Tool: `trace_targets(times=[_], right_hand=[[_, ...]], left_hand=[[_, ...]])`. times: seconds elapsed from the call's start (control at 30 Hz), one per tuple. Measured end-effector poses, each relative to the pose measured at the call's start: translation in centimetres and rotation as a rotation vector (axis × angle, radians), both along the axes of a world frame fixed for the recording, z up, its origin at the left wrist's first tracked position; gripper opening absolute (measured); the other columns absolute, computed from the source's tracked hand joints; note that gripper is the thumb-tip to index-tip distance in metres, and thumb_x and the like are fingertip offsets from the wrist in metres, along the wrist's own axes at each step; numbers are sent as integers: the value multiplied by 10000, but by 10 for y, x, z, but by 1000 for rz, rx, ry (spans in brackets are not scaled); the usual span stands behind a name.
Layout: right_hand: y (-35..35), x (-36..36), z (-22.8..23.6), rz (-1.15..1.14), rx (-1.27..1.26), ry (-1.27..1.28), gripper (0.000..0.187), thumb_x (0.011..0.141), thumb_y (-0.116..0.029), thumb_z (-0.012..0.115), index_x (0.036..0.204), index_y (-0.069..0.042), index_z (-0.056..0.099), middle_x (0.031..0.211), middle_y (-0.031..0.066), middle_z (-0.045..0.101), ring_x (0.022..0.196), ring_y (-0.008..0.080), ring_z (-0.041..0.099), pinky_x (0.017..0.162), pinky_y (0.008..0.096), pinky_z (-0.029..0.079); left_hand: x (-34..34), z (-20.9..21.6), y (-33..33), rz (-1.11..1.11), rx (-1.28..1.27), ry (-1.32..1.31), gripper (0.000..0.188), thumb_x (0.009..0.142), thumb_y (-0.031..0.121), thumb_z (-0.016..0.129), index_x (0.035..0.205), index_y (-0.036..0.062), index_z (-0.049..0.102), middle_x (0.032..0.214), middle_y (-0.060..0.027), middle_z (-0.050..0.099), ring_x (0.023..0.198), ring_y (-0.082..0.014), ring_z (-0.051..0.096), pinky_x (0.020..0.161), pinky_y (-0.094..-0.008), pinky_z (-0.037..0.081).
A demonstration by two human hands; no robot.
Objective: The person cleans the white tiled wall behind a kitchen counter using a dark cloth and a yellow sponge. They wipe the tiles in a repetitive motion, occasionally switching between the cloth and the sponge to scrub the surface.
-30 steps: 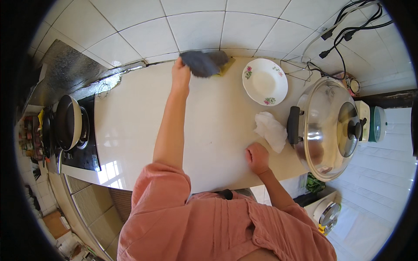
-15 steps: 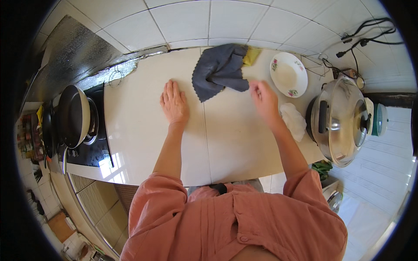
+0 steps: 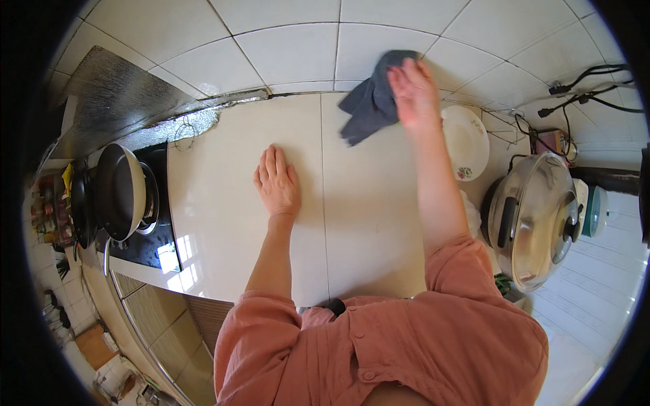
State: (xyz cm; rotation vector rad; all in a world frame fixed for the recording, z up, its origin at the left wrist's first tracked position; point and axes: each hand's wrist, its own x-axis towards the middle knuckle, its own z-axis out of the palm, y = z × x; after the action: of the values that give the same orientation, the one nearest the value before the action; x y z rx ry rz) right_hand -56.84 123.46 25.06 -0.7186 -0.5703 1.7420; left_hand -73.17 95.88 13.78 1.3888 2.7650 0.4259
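Resting flat on the pale countertop point(image 3: 237, 223), my left hand point(image 3: 276, 181) has its fingers stretched forward and holds nothing. My right hand point(image 3: 414, 91) reaches to the far side by the tiled wall, gripping a dark grey cloth point(image 3: 374, 101) with zigzag edges. The bunched cloth hangs to the left of that hand, its lower corners trailing and slightly blurred. Just right of my right wrist lies a white plate point(image 3: 466, 142) with a floral pattern, its left rim partly covered. A crumpled white thing point(image 3: 470, 213) shows only partly behind my right forearm.
At the left, a frying pan point(image 3: 120, 193) sits on a black stove point(image 3: 162, 247). A large pot with a glass lid point(image 3: 535, 216) stands at the right edge. Black cables point(image 3: 589, 84) hang along the right wall, above a wire rack point(image 3: 504, 132).
My right hand has moved up toward the wall and taken hold of the grey cloth, which is now bunched and shifted right. The yellow cloth beside it is hidden. My left hand stays flat.
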Motion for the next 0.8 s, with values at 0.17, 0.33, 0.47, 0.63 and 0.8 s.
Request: trace_targets(times=[0.17, 0.33, 0.47, 0.63, 0.8], right_hand=[[-28, -99, -44, 222, 302, -373, 256, 889, -109, 796, 1109, 9, 743, 985, 43, 744, 863, 116, 668, 830, 261, 518], [-35, -77, -31, 15, 182, -338, 171, 893, -82, 772, 1044, -1, 757, 916, 30, 737, 829, 95, 650, 793, 259, 525], [-21, -64, -2, -88, 275, -350, 184, 870, -77, 802, 1027, 13, 762, 881, -8, 718, 791, 64, 626, 747, 229, 508], [-37, -95, -47, 86, 160, -503, 232, 865, -89, 814, 1051, 40, 764, 919, 18, 728, 818, 72, 626, 757, 231, 508], [-47, -114, -2, 9, 391, -442, 224, 888, -84, 799, 1059, 53, 756, 885, -8, 714, 795, 57, 598, 745, 233, 507]], left_hand=[[1, 7, 8, -40, 5, -8, 487, 1055, 252, 455, 1522, 116, 455, 1619, -36, 414, 1522, -253, 332, 1235, -456, 235], [-3, 2, -5, -11, 6, -13, 494, 1050, 243, 451, 1523, 101, 458, 1607, -61, 427, 1515, -268, 338, 1230, -459, 230], [-1, 6, 1, -30, 35, 1, 490, 1045, 240, 467, 1515, 101, 470, 1604, -55, 433, 1513, -257, 343, 1234, -455, 232], [-2, 6, 6, -33, 36, 11, 482, 1036, 236, 495, 1499, 100, 488, 1600, -48, 443, 1508, -244, 354, 1236, -451, 242], [-1, 1, -8, -10, 39, -9, 489, 1035, 243, 483, 1504, 103, 485, 1601, -53, 441, 1506, -258, 354, 1228, -462, 239]])
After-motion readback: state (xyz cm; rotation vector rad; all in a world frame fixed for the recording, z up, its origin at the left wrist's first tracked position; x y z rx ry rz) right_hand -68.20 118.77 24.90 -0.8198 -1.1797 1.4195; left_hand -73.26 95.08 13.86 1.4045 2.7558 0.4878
